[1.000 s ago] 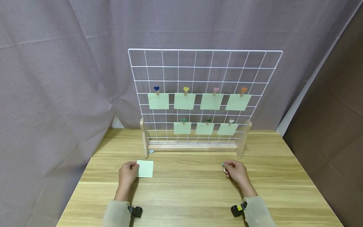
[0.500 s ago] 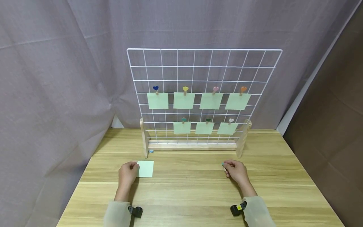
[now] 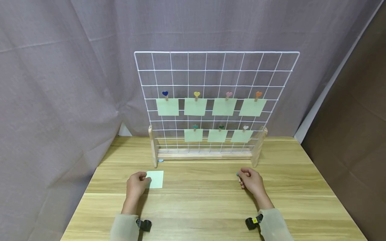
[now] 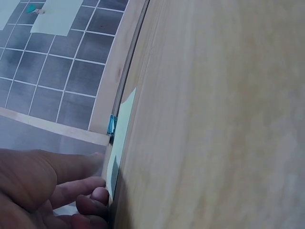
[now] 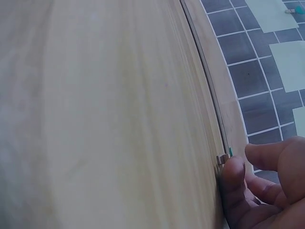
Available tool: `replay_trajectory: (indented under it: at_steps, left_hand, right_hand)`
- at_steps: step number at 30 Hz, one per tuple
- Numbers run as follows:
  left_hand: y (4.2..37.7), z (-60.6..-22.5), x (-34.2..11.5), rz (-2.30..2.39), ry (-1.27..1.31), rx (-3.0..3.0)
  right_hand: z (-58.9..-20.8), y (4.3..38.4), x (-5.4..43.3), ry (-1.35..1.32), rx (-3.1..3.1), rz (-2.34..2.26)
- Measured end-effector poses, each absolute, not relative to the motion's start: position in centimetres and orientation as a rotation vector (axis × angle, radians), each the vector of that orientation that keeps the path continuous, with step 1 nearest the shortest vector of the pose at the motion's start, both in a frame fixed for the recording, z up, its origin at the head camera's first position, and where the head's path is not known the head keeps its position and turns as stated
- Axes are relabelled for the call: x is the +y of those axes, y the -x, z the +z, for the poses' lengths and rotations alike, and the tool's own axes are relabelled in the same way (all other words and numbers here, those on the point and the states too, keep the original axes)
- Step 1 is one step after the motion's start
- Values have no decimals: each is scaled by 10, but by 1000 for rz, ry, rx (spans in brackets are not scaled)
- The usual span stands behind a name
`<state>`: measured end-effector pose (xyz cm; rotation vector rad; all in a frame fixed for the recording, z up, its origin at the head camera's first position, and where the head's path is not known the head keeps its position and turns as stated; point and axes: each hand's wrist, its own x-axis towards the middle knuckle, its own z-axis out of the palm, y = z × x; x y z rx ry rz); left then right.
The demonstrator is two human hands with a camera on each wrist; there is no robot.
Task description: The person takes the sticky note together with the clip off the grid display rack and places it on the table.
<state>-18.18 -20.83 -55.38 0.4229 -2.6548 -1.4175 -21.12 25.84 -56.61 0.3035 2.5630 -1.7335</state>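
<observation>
A light green paper note (image 3: 156, 179) lies on the wooden table in front of the rack's left foot. My left hand (image 3: 136, 184) is at its left edge. In the left wrist view, the thumb (image 4: 78, 164) stands apart from the other fingers, whose tips are near the note (image 4: 121, 136). On the right, my right hand (image 3: 251, 181) is at a small wooden clothespin (image 3: 239, 179) with a teal end. In the right wrist view, the thumb (image 5: 267, 155) is clear of the clothespin (image 5: 223, 158), which sits by another fingertip (image 5: 233, 169); whether it touches is unclear.
Behind the hands stands a white wire grid (image 3: 214, 70) on a wooden base (image 3: 205, 156). Several green notes hang from it in two rows, each under a heart-topped clothespin. A small blue clip (image 3: 161, 161) lies by the left foot. Grey cloth (image 3: 75, 83) backs the table.
The left thumb has moved right, out over the note's edge. The right fingers have loosened slightly around the clothespin. Note and clothespin stay nearly in place.
</observation>
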Motion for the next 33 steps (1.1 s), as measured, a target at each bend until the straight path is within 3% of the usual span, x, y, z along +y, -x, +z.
replay_trajectory:
  at_steps: [33]
  left_hand:
    - [181, -552, -212, -1410, -358, -2686]
  right_hand:
    - [-548, 212, 242, -302, 2627, -1850]
